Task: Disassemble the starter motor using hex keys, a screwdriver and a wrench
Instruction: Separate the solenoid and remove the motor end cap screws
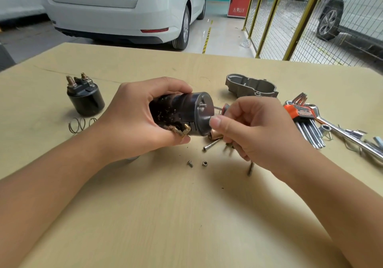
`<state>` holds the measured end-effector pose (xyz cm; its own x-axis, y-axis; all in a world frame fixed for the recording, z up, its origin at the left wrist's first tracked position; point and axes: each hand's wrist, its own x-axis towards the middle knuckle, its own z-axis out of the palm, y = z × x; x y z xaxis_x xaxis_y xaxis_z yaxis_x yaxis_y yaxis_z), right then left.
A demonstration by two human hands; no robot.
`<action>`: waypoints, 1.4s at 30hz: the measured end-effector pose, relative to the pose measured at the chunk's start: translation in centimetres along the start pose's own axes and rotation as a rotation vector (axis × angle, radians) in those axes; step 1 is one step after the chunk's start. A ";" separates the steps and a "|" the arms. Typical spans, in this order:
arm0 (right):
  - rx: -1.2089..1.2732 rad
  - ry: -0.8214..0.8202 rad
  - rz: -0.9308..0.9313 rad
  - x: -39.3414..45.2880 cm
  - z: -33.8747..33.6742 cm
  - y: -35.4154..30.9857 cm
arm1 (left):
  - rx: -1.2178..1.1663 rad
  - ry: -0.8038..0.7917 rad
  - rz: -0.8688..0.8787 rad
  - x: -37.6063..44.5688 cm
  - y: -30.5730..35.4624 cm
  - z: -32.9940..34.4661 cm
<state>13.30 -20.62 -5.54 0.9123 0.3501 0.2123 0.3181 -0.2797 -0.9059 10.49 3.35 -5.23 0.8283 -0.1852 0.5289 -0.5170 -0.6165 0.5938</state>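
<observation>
The left grip (132, 120) is curled round the dark cylindrical motor body (182, 114), holding it on its side above the worktop (165, 216) just left of the frame's centre, with the flat end cap facing right. The right grip (248, 131) has its thumb tip pressed against the lower rim of that end cap, while its other fingers are curled in; whether they hold anything cannot be told, since that part is blurred. A brass terminal sticks out near the bottom of the motor body, touching the left fingers. In the left part of the frame the black solenoid (85, 98) stands upright, with a coil spring (79, 124) lying just below it. Below the hands a long bolt (211, 145), a short screw (189, 163) and a small nut (205, 163) lie loose, near one another. Above the right hand sits the grey cast housing (251, 86). At the right edge lie the hex keys (304, 122) in an orange holder and, beside them, a chrome wrench (352, 137). The lower half of the worktop is open between the forearms.
</observation>
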 end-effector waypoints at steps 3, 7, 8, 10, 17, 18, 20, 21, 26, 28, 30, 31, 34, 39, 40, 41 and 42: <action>0.023 0.021 -0.033 0.1 -0.1 0.0 | 0.006 0.002 -0.003 0.0 -0.1 0.1; 0.197 -0.068 0.044 0.0 0.3 0.3 | 0.003 0.004 -0.001 0.0 -0.2 0.0; 0.206 -0.072 0.049 0.0 0.3 0.4 | 0.003 0.004 0.003 0.0 -0.2 0.0; 0.210 -0.067 0.035 0.1 0.3 0.4 | 0.002 0.002 0.005 0.0 -0.1 0.0; 0.228 0.017 -0.032 0.4 -1.4 -0.7 | -0.001 0.003 -0.001 -0.1 -0.1 0.0; 0.339 0.011 0.048 0.5 -1.4 -0.9 | -0.001 0.000 0.000 0.0 -0.1 0.0; 0.643 -0.025 0.306 0.6 -1.3 -1.1 | 0.004 -0.001 0.004 0.0 0.0 0.0; 0.748 -0.044 0.422 0.6 -1.2 -1.1 | 0.005 0.000 0.005 0.0 0.0 0.0; 0.553 -0.138 0.462 0.1 -0.2 -0.4 | 0.005 0.003 0.002 0.0 0.0 0.0; 0.284 -0.083 0.323 -0.1 0.4 -0.2 | 0.005 0.000 -0.009 0.0 0.0 0.0; 0.011 -0.032 0.157 -0.2 1.0 -0.1 | 0.002 -0.004 -0.020 0.0 0.0 0.0; -0.077 -0.011 0.092 -0.1 1.1 0.0 | 0.001 -0.007 -0.022 0.0 0.1 0.0; -0.219 0.038 -0.021 0.0 1.3 -0.1 | -0.002 -0.006 -0.034 0.0 0.2 0.0; -0.309 0.056 -0.081 -0.1 1.3 -0.2 | 0.004 -0.002 -0.052 0.1 0.2 0.1; -0.298 0.050 -0.087 -0.2 1.2 -0.2 | 0.002 -0.001 -0.056 0.1 0.3 0.1; -0.268 0.044 -0.089 -0.2 1.2 -0.2 | 0.000 -0.002 -0.059 0.1 0.2 0.1; -0.228 0.047 -0.084 -0.2 1.1 -0.2 | 0.000 -0.004 -0.059 0.1 0.2 0.0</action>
<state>12.73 -19.63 -5.83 0.8896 0.3403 0.3046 0.4382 -0.4478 -0.7794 10.43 3.17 -5.08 0.8584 -0.1516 0.4900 -0.4669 -0.6266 0.6240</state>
